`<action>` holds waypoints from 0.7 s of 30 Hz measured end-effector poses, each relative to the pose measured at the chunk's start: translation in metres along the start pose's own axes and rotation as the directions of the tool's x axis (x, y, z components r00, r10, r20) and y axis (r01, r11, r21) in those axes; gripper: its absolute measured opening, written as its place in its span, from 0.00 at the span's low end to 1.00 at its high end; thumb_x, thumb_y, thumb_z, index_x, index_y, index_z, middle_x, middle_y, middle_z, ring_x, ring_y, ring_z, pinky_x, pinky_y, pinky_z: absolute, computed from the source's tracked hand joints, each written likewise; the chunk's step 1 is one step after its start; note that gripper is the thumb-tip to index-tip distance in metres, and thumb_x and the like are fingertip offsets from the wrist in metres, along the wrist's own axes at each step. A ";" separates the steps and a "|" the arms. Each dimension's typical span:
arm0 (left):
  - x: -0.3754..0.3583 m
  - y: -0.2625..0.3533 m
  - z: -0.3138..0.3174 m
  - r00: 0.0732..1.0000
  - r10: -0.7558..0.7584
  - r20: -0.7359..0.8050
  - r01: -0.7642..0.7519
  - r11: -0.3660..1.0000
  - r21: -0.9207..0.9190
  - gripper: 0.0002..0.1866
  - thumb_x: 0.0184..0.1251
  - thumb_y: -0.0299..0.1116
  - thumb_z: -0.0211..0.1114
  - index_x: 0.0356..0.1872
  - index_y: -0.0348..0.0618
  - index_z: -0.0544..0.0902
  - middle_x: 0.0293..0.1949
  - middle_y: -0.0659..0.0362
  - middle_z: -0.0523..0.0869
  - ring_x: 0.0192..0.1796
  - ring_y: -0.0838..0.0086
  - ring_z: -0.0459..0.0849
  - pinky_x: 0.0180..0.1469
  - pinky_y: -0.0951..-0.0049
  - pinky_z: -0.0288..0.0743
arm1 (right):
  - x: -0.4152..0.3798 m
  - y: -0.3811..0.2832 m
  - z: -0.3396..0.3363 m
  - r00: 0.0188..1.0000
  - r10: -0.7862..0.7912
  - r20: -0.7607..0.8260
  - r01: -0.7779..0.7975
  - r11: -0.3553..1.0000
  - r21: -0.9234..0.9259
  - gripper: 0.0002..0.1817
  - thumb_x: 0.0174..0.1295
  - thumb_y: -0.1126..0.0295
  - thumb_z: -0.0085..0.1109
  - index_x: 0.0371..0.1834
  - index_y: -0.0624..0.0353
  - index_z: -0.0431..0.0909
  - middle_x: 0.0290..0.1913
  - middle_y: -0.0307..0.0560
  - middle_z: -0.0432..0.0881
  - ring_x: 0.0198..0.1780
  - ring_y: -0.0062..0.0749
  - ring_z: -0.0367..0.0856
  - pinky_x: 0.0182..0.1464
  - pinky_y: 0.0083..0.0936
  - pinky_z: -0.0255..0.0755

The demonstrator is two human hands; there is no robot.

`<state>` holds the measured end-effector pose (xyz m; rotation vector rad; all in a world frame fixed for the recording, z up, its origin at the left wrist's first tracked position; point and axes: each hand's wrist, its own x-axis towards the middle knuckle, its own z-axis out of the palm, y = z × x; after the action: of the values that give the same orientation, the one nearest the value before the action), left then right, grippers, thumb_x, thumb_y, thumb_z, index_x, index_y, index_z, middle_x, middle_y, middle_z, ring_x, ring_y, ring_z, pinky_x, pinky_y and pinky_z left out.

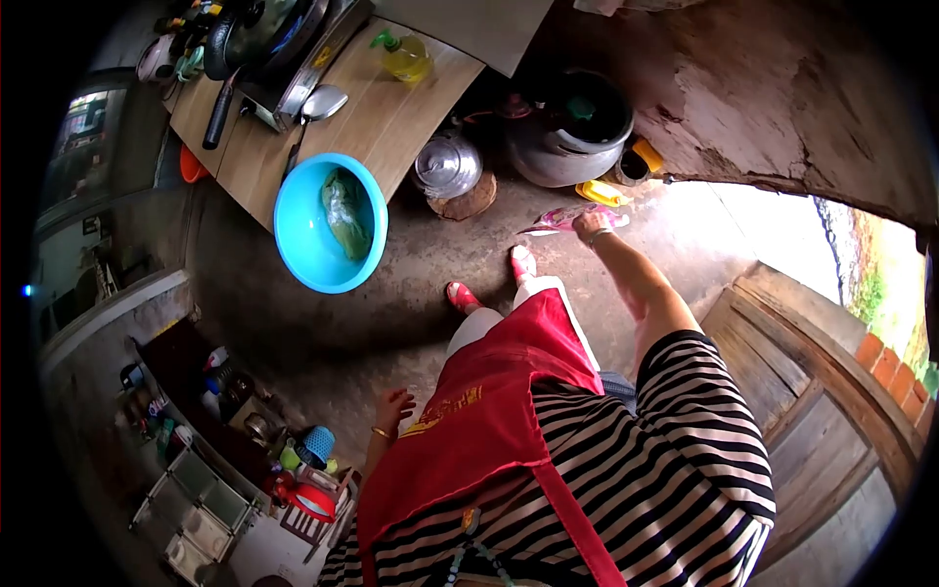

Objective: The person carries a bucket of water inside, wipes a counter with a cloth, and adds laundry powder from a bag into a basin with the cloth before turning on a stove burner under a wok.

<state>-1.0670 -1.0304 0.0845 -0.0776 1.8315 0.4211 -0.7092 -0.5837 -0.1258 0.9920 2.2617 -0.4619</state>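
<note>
My right arm reaches forward, and my right hand is closed on a crumpled pink-and-clear plastic bag above the floor. Low beside the red apron, my left hand has loosely bent fingers held apart, with nothing in them. A light-blue basin sits at the corner of the wooden table, away from both hands. Inside it lies a clear plastic bag of green vegetables, their exact kind not distinguishable. Just beyond my right hand is a yellow object on the floor.
The wooden table also carries a spatula, a black-handled pan and a pump bottle. A lidded metal pot and a large round pot stand beyond my feet. A wooden door is at right.
</note>
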 end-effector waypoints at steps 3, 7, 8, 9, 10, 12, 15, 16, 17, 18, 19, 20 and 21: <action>-0.013 0.006 0.014 0.999 -0.042 -0.011 0.042 0.998 -0.048 0.16 0.64 0.36 0.56 0.50 0.40 0.73 0.41 0.55 0.81 0.39 0.70 0.82 0.39 0.72 0.76 | 0.022 0.016 0.027 0.998 0.050 -0.025 -0.050 0.998 0.029 0.12 0.58 0.69 0.42 0.31 0.54 0.80 0.37 0.49 0.82 0.39 0.40 0.82 0.35 0.35 0.74; -0.022 0.014 0.028 0.999 -0.036 -0.023 0.034 0.996 -0.084 0.16 0.64 0.36 0.55 0.50 0.39 0.73 0.42 0.54 0.81 0.40 0.69 0.82 0.39 0.72 0.76 | 0.066 0.025 0.057 0.997 0.051 -0.053 -0.050 0.999 0.022 0.13 0.59 0.69 0.41 0.34 0.56 0.78 0.40 0.51 0.81 0.40 0.42 0.81 0.37 0.37 0.73; -0.026 0.017 0.030 0.999 -0.031 -0.032 0.028 0.996 -0.086 0.17 0.64 0.35 0.55 0.51 0.39 0.73 0.42 0.53 0.81 0.40 0.69 0.82 0.40 0.71 0.76 | 0.072 0.025 0.057 0.998 0.046 -0.049 -0.044 0.999 0.030 0.13 0.60 0.69 0.40 0.35 0.56 0.78 0.40 0.51 0.80 0.41 0.43 0.81 0.38 0.38 0.72; -0.029 0.019 0.031 0.999 -0.026 -0.042 0.023 0.996 -0.087 0.17 0.64 0.35 0.55 0.51 0.39 0.73 0.42 0.53 0.81 0.40 0.69 0.82 0.40 0.71 0.77 | 0.078 0.026 0.058 0.998 0.041 -0.045 -0.039 0.999 0.038 0.13 0.60 0.69 0.40 0.35 0.56 0.78 0.41 0.51 0.80 0.41 0.43 0.80 0.38 0.38 0.72; -0.031 0.018 0.031 0.998 -0.029 -0.046 0.025 0.996 -0.091 0.17 0.64 0.35 0.55 0.51 0.39 0.73 0.42 0.53 0.81 0.40 0.68 0.82 0.40 0.71 0.77 | 0.081 0.026 0.053 0.999 0.036 -0.041 -0.034 0.998 0.047 0.13 0.60 0.69 0.40 0.36 0.55 0.78 0.41 0.51 0.80 0.42 0.43 0.80 0.39 0.39 0.71; -0.037 0.013 0.030 0.998 -0.035 -0.055 0.029 0.995 -0.099 0.17 0.64 0.35 0.56 0.52 0.38 0.73 0.43 0.53 0.81 0.40 0.68 0.82 0.40 0.70 0.77 | 0.076 0.020 0.031 0.996 0.083 -0.044 -0.079 0.993 0.087 0.13 0.61 0.66 0.40 0.36 0.54 0.78 0.41 0.50 0.80 0.45 0.43 0.78 0.43 0.41 0.69; -0.035 -0.013 0.023 0.996 -0.070 -0.058 0.063 0.991 -0.119 0.17 0.64 0.35 0.56 0.51 0.38 0.73 0.43 0.53 0.81 0.41 0.67 0.82 0.40 0.70 0.76 | 0.092 0.018 0.034 0.989 0.094 -0.116 -0.087 0.994 0.066 0.14 0.60 0.65 0.40 0.35 0.53 0.79 0.40 0.49 0.81 0.47 0.42 0.77 0.45 0.40 0.68; -0.036 -0.011 0.023 0.996 -0.069 -0.063 0.061 0.990 -0.126 0.17 0.65 0.35 0.55 0.52 0.38 0.72 0.43 0.51 0.81 0.41 0.66 0.82 0.40 0.69 0.77 | 0.097 0.016 0.034 0.980 0.117 -0.163 -0.101 0.989 0.106 0.14 0.60 0.65 0.41 0.34 0.52 0.80 0.40 0.49 0.81 0.48 0.42 0.77 0.46 0.40 0.68; -0.040 -0.011 0.025 0.995 -0.071 -0.066 0.062 0.989 -0.131 0.17 0.65 0.35 0.55 0.52 0.37 0.71 0.44 0.50 0.80 0.41 0.65 0.82 0.39 0.68 0.78 | 0.098 0.013 0.036 0.968 0.144 -0.205 -0.115 0.982 0.147 0.14 0.59 0.64 0.41 0.34 0.52 0.80 0.40 0.49 0.81 0.48 0.42 0.76 0.47 0.40 0.67; -0.046 -0.011 0.027 0.995 -0.074 -0.066 0.064 0.989 -0.136 0.17 0.65 0.34 0.55 0.52 0.37 0.71 0.44 0.49 0.79 0.41 0.64 0.81 0.39 0.67 0.78 | 0.095 0.011 0.039 0.954 0.174 -0.243 -0.130 0.974 0.187 0.14 0.59 0.64 0.41 0.33 0.52 0.81 0.39 0.48 0.81 0.49 0.41 0.76 0.48 0.40 0.67; -0.048 -0.007 0.030 0.992 -0.105 -0.070 0.093 0.983 -0.158 0.18 0.64 0.35 0.56 0.52 0.38 0.72 0.43 0.53 0.81 0.41 0.68 0.81 0.42 0.70 0.76 | 0.092 0.005 0.038 0.957 0.179 -0.230 -0.162 0.983 0.088 0.14 0.58 0.65 0.41 0.34 0.52 0.81 0.39 0.48 0.81 0.47 0.40 0.77 0.46 0.40 0.68; -0.045 -0.007 0.031 0.994 -0.099 -0.049 0.090 0.982 -0.168 0.18 0.64 0.35 0.56 0.52 0.38 0.72 0.43 0.53 0.81 0.41 0.68 0.81 0.41 0.70 0.76 | 0.084 0.001 0.036 0.972 0.091 -0.215 -0.093 0.996 0.002 0.15 0.58 0.67 0.41 0.36 0.54 0.81 0.40 0.49 0.81 0.45 0.38 0.79 0.44 0.39 0.70; -0.041 -0.009 0.032 0.995 -0.093 -0.027 0.087 0.980 -0.178 0.18 0.64 0.35 0.56 0.52 0.38 0.72 0.43 0.54 0.81 0.41 0.68 0.81 0.41 0.70 0.76 | 0.080 -0.006 0.032 0.982 0.157 -0.107 -0.144 0.982 0.122 0.15 0.59 0.67 0.40 0.37 0.55 0.80 0.41 0.50 0.81 0.45 0.38 0.79 0.44 0.38 0.72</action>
<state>-1.0231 -1.0352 0.1136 -0.2909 1.8143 0.5207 -0.7432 -0.5618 -0.2019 1.2686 2.2613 -0.4830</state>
